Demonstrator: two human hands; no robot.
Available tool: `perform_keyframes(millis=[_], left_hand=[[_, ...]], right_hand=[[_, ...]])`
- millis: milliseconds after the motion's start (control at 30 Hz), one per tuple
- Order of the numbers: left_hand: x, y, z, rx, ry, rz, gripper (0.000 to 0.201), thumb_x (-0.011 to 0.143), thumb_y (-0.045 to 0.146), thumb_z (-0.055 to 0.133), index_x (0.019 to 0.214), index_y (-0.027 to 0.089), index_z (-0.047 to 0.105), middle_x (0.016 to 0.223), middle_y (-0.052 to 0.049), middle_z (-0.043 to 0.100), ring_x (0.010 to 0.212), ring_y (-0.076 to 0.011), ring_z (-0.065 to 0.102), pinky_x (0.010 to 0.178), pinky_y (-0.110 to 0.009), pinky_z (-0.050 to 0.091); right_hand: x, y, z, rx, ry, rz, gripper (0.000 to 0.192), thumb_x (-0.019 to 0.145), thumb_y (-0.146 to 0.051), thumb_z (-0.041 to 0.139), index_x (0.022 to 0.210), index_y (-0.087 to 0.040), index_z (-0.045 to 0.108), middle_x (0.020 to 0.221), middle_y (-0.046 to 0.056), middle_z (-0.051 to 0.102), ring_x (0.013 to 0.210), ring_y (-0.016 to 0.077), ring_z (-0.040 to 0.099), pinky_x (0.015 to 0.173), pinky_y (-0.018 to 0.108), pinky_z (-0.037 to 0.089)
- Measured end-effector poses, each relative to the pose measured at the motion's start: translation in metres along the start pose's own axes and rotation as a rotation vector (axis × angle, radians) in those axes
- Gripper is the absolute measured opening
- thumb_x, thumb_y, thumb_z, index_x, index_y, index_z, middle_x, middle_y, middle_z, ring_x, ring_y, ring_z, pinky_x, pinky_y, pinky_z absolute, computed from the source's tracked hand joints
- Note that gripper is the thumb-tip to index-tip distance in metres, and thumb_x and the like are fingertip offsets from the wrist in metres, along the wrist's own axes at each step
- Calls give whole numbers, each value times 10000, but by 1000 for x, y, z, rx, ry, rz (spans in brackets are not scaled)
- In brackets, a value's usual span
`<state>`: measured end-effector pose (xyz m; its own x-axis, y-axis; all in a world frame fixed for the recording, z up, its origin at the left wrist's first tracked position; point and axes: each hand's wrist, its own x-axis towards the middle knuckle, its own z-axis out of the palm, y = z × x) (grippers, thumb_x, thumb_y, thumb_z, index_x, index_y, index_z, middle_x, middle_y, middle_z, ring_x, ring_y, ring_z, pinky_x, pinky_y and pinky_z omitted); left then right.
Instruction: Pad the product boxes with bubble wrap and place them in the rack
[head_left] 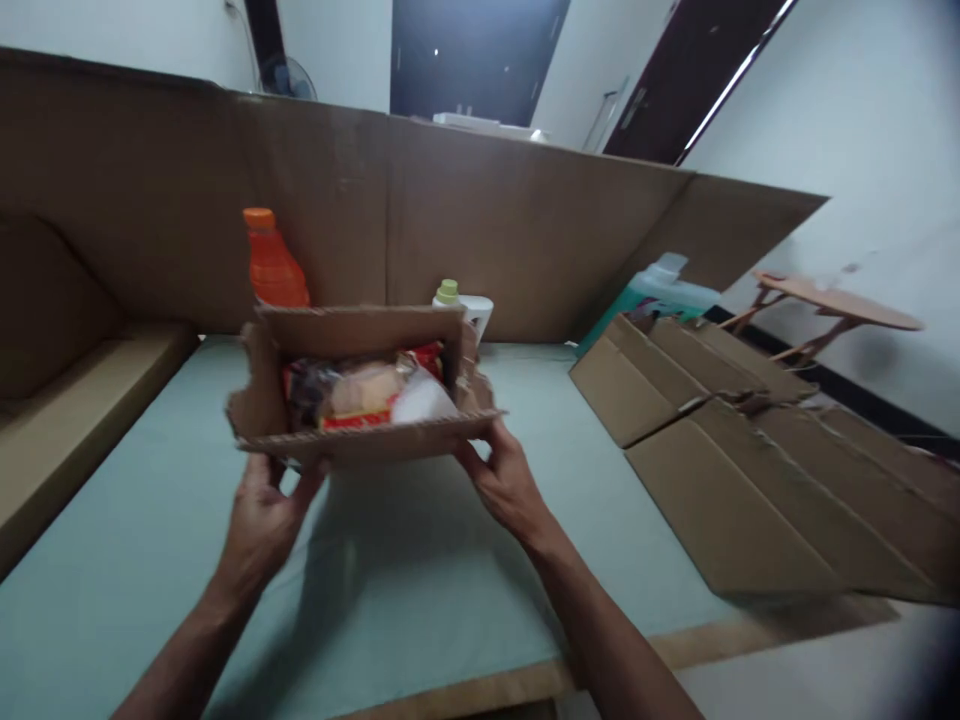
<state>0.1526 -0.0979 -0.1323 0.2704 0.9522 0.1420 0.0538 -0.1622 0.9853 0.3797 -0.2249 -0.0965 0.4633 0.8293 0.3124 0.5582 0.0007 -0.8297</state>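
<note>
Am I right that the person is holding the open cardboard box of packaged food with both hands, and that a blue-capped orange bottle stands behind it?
Not quite: in the head view the orange bottle behind the cardboard box has an orange cap. The left hand and right hand do hold it.

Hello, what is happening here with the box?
A person holds a small open cardboard box with both hands, the left hand under its near left corner and the right hand at its near right edge. Inside lie wrapped food packets. The box is over a pale green surface. Behind it stand an orange bottle and a white bottle with a green cap. Flattened cardboard lies at the right.
</note>
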Motion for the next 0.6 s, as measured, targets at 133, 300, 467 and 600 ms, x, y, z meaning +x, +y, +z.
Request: perform_keyframes(millis=[133,300,467,600], left_hand=[[-23,-29,23,30,-165,-65,588,756,524,749,1195,188,548,1204,-119,676,1173,-289,631,1032,-432,486],[-18,-40,63,-6,-371,-38,511,798,435,671,1226,186,544,1209,-105,677,1134,-263,651,928,-362,539],[25,-34,175,-48,-663,144,643,772,273,597,1394,170,469,1400,-112,592,1272,-263,570,1075,-388,460],[64,-25,281,-33,-744,201,728,748,164,599,1457,174,432,1459,-109,557,1337,-288,513,1103,-406,432]], right_hand=[[-47,24,-23,-63,80,101,536,910,-354,605,1423,-239,503,1243,113,690,1131,300,643,970,479,529],[-80,60,-35,-102,213,208,473,904,-377,584,1346,-212,555,1116,111,718,1120,293,649,956,450,528],[-89,103,-90,-234,451,318,479,881,-461,591,1245,-150,577,1096,154,719,996,290,679,902,445,532],[-81,140,-123,-321,591,290,611,906,-448,552,1425,-145,442,1341,188,619,1174,286,621,992,457,492]])
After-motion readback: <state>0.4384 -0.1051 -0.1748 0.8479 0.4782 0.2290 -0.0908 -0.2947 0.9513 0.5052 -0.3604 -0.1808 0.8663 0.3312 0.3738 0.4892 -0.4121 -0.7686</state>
